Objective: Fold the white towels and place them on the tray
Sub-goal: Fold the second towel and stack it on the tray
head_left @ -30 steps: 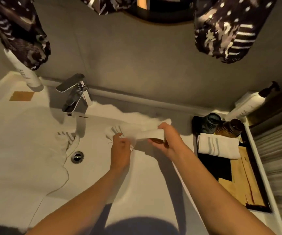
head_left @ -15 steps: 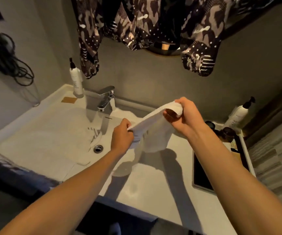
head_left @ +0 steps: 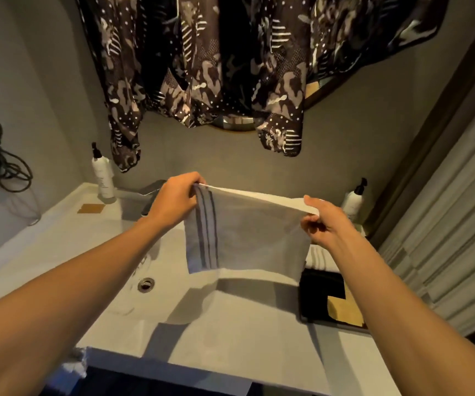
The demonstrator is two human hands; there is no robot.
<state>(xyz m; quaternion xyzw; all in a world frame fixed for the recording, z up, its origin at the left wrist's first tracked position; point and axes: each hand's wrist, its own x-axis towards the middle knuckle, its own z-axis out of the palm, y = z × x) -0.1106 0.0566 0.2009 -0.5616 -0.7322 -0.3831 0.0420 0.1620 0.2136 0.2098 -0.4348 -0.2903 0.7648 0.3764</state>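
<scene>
Towel (head_left: 247, 238) corners between both fingers (head_left: 192, 187)

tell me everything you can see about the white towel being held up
The white cloth towel with dark stripes hangs spread flat in the air above the white sink counter, touching nothing below. Three dark stripes run down near its left edge. The left hand pinches the top left corner and the right hand the top right, keeping the upper edge taut. It looks thin and unfolded.
</scene>
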